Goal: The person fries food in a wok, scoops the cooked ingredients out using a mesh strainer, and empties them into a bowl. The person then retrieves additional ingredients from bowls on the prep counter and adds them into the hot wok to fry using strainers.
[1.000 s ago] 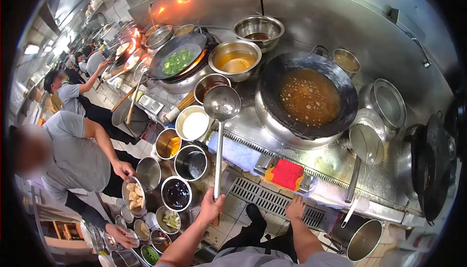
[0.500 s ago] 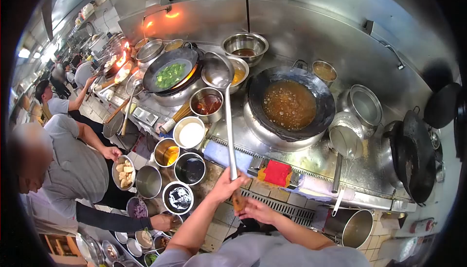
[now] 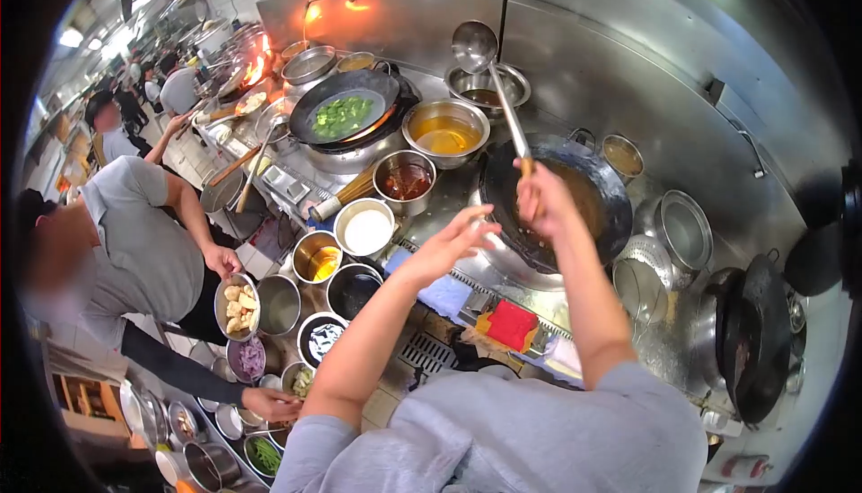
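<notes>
A long-handled ladle (image 3: 508, 116) is gripped near its wooden end by my right hand (image 3: 544, 202), over the big wok (image 3: 613, 210) of brown liquid. The ladle's bowl is raised above the steel bowl (image 3: 512, 89) at the back wall. My left hand (image 3: 452, 243) is open and empty, its fingers spread in front of the wok's left edge. Left of it stand a pot of white contents (image 3: 366, 228), a pot of red sauce (image 3: 404, 179) and a bowl of amber liquid (image 3: 445, 132).
A wok with green vegetables (image 3: 345, 116) sits over flame at the back left. At left, a co-worker (image 3: 148, 242) holds a bowl of pale chunks (image 3: 239, 307) and reaches among ingredient pots. Strainers (image 3: 639, 285) and stacked woks (image 3: 754, 340) stand at right; a red cloth (image 3: 511, 324) lies on the front ledge.
The ladle has passed from my left hand to my right and moved up and back. Both hands have risen toward the wok. The co-worker's reaching hand has shifted among the ingredient pots.
</notes>
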The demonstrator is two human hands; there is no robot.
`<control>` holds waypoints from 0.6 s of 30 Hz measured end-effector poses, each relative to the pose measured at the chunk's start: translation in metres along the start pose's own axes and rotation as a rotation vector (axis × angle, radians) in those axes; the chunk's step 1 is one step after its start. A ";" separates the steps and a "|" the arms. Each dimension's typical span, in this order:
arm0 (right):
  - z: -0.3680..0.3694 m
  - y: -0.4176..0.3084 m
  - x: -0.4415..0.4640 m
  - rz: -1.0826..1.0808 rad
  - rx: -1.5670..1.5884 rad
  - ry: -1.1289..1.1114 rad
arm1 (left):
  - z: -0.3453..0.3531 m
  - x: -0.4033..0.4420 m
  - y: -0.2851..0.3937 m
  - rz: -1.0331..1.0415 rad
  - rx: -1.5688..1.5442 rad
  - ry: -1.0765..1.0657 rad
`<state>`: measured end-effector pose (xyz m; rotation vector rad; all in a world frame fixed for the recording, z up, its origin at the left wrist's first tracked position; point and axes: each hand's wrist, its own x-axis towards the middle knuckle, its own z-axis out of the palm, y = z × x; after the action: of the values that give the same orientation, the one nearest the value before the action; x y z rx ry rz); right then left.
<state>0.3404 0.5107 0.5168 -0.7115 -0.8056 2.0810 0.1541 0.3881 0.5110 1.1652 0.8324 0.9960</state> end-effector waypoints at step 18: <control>-0.061 -0.078 0.322 0.126 -0.106 0.458 | 0.069 -0.397 -0.364 -0.754 -0.959 1.423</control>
<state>0.2450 0.8302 0.4668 -1.2679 -0.6244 1.8825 0.1468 -0.0409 0.1791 -0.8381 1.4340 1.2376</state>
